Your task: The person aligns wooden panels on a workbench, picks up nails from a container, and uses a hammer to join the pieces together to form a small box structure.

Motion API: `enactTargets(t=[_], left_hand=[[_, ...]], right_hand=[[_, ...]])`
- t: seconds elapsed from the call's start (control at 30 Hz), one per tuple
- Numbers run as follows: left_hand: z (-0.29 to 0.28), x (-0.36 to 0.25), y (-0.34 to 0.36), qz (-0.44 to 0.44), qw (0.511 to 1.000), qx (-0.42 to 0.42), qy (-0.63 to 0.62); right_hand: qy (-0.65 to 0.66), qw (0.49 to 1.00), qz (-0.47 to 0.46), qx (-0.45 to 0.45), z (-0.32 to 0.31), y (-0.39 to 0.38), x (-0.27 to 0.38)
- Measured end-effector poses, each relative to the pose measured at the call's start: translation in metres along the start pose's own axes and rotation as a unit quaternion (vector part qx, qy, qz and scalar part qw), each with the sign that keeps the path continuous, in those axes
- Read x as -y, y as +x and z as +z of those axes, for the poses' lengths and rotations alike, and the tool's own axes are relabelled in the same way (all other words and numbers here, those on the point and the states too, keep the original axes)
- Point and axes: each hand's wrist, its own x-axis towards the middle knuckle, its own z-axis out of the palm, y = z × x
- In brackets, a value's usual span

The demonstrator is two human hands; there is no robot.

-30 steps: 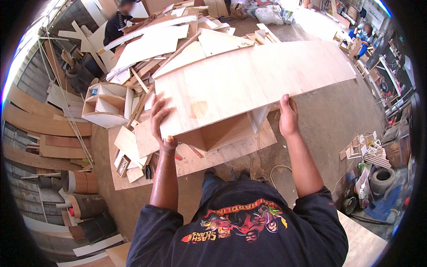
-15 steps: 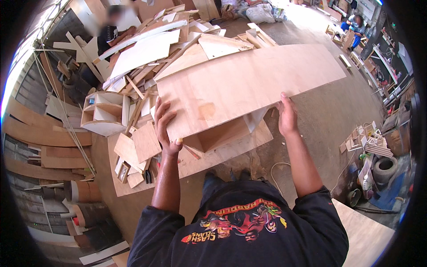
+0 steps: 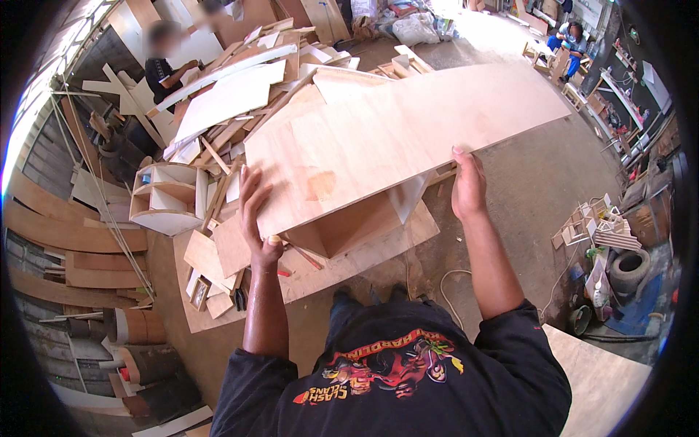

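A long, pale plywood panel [image 3: 408,124] with a darker patch near its close edge lies over an open wooden box [image 3: 353,226]. My left hand [image 3: 256,218] grips the panel's left end, fingers along the side and thumb by the near corner. Farther right, my right hand [image 3: 468,183] holds the near edge, thumb on top and the other fingers partly hidden below. The box rests on a low plywood board [image 3: 393,251]. Small wood offcuts [image 3: 207,255], dark-handled pliers [image 3: 239,298] and a red-tipped tool [image 3: 282,273] lie close to my left wrist.
A heap of wood scraps [image 3: 240,95] rises beyond the panel. Left of it stands a small curved shelf unit [image 3: 167,191]. One person [image 3: 162,69] is by the heap, another [image 3: 574,54] sits far right. A cable [image 3: 445,284] crosses the floor; a tyre [image 3: 630,269] lies right.
The panel and both hands have shifted slightly left in view, and the panel's left end sits a little differently over the box. Both hands keep their hold. The person by the heap has moved left.
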Motion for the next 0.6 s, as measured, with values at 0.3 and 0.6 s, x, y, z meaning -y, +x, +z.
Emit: enactTargets(t=[0.3,0.6], left_hand=[[-0.036,-0.034,0.03,-0.068,0.932,-0.128,-0.332],[-0.151,-0.021,0.022,-0.321,0.765,-0.148,-0.538]], right_hand=[[0.049,0.991,-0.078,0.101,0.057,-0.001,0.057],[-0.114,0.926,-0.153,0.325,0.165,-0.006,0.089]])
